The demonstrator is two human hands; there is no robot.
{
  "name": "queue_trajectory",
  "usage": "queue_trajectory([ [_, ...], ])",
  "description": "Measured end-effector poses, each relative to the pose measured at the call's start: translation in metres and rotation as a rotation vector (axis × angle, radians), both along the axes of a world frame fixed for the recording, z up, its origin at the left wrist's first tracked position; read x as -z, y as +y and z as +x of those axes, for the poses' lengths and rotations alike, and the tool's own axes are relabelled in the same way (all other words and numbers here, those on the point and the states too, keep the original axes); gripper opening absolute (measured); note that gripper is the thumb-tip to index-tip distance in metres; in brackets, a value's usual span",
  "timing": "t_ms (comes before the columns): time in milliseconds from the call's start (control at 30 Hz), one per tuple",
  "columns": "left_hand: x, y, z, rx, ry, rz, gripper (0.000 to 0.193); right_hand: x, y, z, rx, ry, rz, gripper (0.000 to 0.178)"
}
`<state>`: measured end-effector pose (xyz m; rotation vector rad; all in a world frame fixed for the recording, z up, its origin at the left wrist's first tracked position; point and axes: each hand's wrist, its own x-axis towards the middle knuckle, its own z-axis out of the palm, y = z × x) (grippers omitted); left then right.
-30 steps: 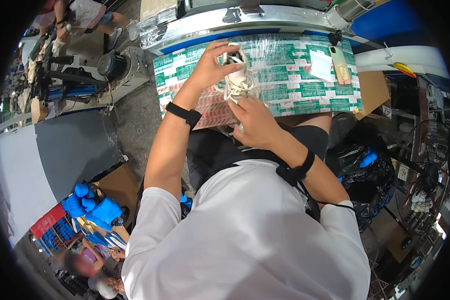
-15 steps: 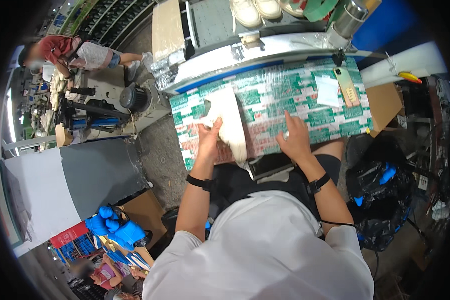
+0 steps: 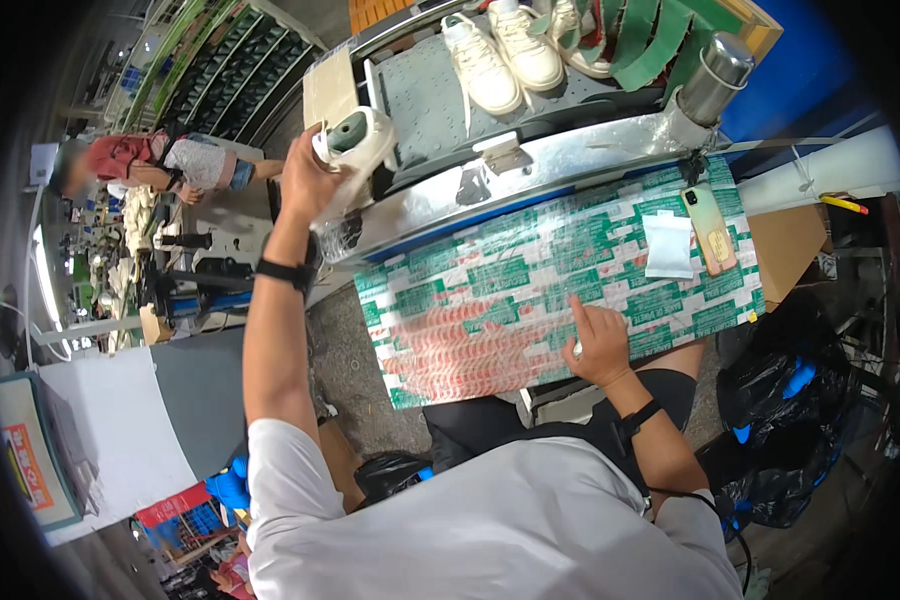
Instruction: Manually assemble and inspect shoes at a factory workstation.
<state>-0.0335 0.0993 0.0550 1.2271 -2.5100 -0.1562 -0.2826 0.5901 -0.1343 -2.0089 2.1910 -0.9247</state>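
Note:
My left hand (image 3: 312, 180) is raised at the far left and grips a white sneaker (image 3: 370, 135) by its side. The shoe hangs over the left end of the conveyor (image 3: 420, 90), its opening and dark green lining showing. Over the patterned green, white and red board (image 3: 490, 300) at my lap, my right hand (image 3: 602, 345) has its index finger stretched out and its other fingers curled. A small white bit shows between thumb and fingers; I cannot make out what it is. Beyond the right hand, a white packet (image 3: 668, 247) and a phone (image 3: 708, 230) lie on the board.
Several white sneakers (image 3: 523, 45) stand on the conveyor, beside green sheet pieces (image 3: 655, 45) and a steel flask (image 3: 715, 78). A metal rail (image 3: 550, 150) runs between board and conveyor. Black bags (image 3: 770, 400) lie at the right. Another person (image 3: 185, 165) works at the left.
My left hand has lifted the sneaker off the board and carried it up and left to the conveyor's end. The right hand stays over the board in much the same pose.

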Motion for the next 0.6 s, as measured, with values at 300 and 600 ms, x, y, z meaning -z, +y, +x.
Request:
queue_trajectory([
  [300, 0.074, -0.042, -0.168, 0.119, 0.190, -0.262, 0.081, -0.004, -0.002, -0.002, 0.031, 0.003, 0.019, 0.074],
  [600, 0.162, -0.098, -0.298, -0.357, 0.441, 0.653, 0.084, -0.007, -0.010, -0.005, -0.005, -0.020, -0.008, 0.071],
])
